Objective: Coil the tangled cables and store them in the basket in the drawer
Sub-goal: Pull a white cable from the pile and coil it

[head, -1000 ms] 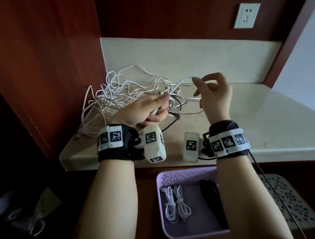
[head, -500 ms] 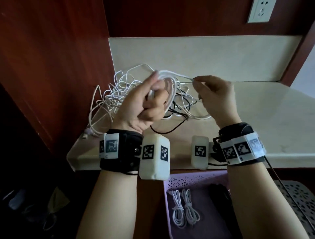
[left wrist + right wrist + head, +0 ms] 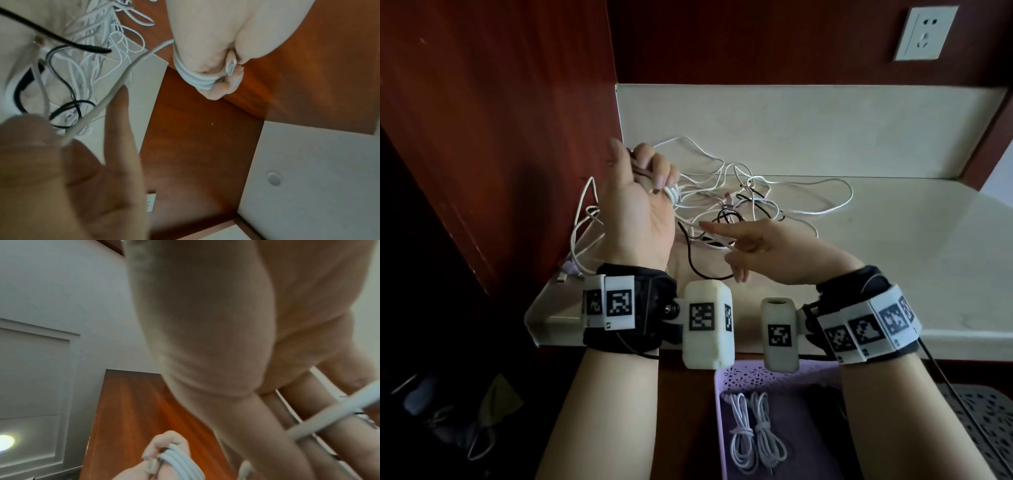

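Note:
A tangle of white and black cables (image 3: 739, 202) lies on the pale countertop (image 3: 893, 257) against the left wood panel. My left hand (image 3: 650, 171) is raised above the tangle, its fingers curled round a white cable coil (image 3: 193, 78) wound in several loops. The coil also shows at the bottom of the right wrist view (image 3: 180, 465). From the coil a white strand (image 3: 123, 78) runs to my right hand (image 3: 719, 240), low over the counter's front, and is pinched between thumb and outstretched fingers. A purple basket (image 3: 726, 377) sits in the drawer below.
Two tied white cable bundles (image 3: 753, 438) and a dark item (image 3: 825, 401) lie in the basket. A grey perforated tray (image 3: 989, 418) is to its right. A wall socket (image 3: 924, 32) is at the upper right. The right half of the counter is bare.
My left hand has swung up and to the left with the loops on its fingers. My right hand has dropped down toward the counter's front, its fingers now stretched out along the strand.

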